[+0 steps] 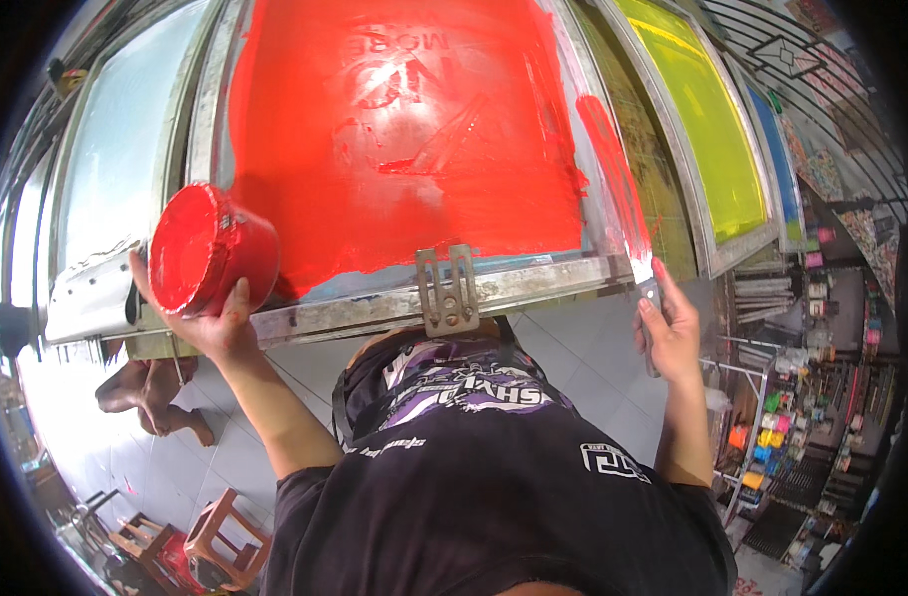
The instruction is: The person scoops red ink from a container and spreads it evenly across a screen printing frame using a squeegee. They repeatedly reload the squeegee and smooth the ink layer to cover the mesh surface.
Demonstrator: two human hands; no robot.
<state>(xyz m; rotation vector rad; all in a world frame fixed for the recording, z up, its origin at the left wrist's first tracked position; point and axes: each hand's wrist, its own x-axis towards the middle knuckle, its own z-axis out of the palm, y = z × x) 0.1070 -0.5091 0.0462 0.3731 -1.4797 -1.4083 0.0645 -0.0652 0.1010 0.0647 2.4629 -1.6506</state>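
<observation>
A large printing screen [404, 129] flooded with red ink lies in a metal frame [355, 316] in front of me. My left hand [204, 323] grips a round tub [211, 256] coated in red ink, tilted over the frame's near left corner. At the near right corner my right hand [670, 336] is closed on the grey handle of a narrow scraper [643, 268] whose tip is smeared red and rests against the frame. A metal clamp [446, 293] sits at the middle of the near rail.
More framed screens stand alongside: a pale one [116, 149] on the left, yellow-green [707, 119] and blue [772, 149] ones on the right. Shelves with coloured pots [772, 432] are at the right. Wooden stools [226, 536] and another person's legs [151, 392] are lower left.
</observation>
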